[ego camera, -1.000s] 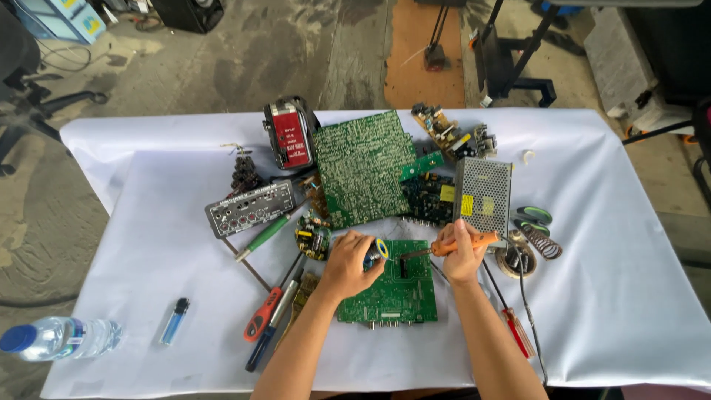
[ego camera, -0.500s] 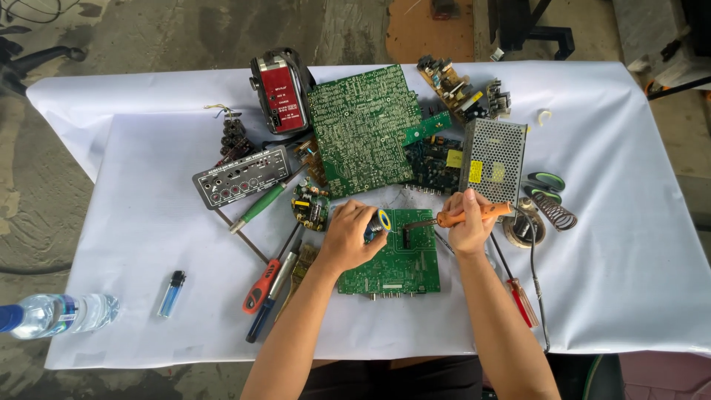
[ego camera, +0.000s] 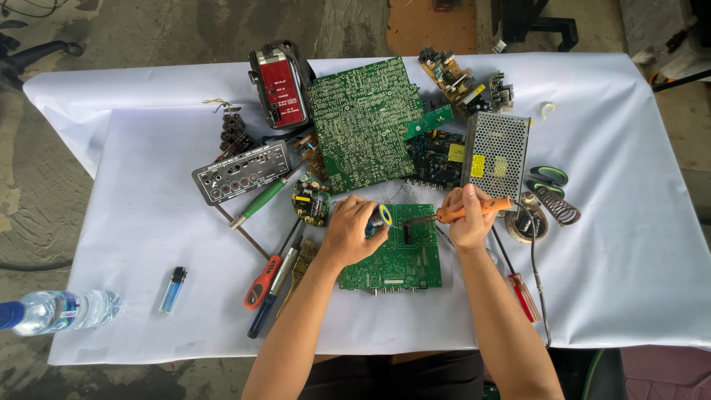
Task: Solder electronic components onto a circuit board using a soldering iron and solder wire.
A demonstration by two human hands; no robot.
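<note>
Small green circuit board (ego camera: 400,255) lies flat at lower centre of the frame on the white-covered tabletop (ego camera: 629,259). Right hand (ego camera: 468,221) grips an orange-handled soldering iron (ego camera: 463,213), fingers curled tight round the handle, tip pointing left and down onto the board's upper middle. Left hand (ego camera: 352,233) rests on the board's upper left edge, fingers closed round a small blue and yellow tool (ego camera: 379,219); exact kind too small to tell.

Iron's black cord (ego camera: 535,274) runs down the right side, past a red-handled screwdriver (ego camera: 522,292). Coiled wire iron stand (ego camera: 557,204) sits just right of the right hand. Left of the board: an orange-handled screwdriver (ego camera: 261,280), a blue-handled tool (ego camera: 268,304), a green-handled screwdriver (ego camera: 259,203).

Above the hands: large green circuit board (ego camera: 363,122), metal mesh power supply box (ego camera: 495,148) to its right, red radio-like box (ego camera: 280,85) to its left, grey faceplate panel (ego camera: 241,172) lower left of that. Far lower left: blue lighter (ego camera: 172,289) and a plastic water bottle (ego camera: 59,311).
</note>
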